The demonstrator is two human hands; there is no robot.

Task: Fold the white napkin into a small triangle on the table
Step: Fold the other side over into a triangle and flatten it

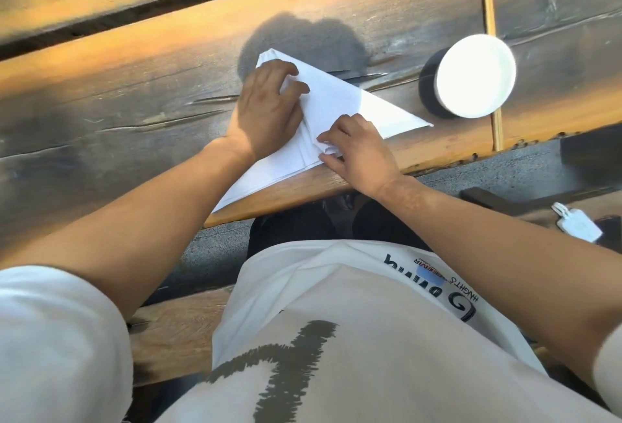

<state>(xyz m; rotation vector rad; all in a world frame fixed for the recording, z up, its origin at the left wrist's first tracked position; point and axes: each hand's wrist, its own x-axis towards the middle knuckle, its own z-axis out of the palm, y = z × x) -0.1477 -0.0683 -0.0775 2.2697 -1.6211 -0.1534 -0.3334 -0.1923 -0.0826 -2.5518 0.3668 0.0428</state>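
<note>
The white napkin (340, 99) lies folded into a large triangle on the wooden table (134, 92), near its front edge. One corner points far left, one right, one toward me at the lower left. My left hand (266, 112) rests on the napkin's left part, fingers bent and pressing the cloth down. My right hand (358, 149) is at the napkin's near edge, fingertips pinching a small bunched bit of the cloth there.
A white bowl (476, 75) stands to the right of the napkin, with a pair of wooden chopsticks (489, 8) running under or behind it. A small white tag-like object (577, 225) lies on the bench at right. The table's front edge runs just below my right hand.
</note>
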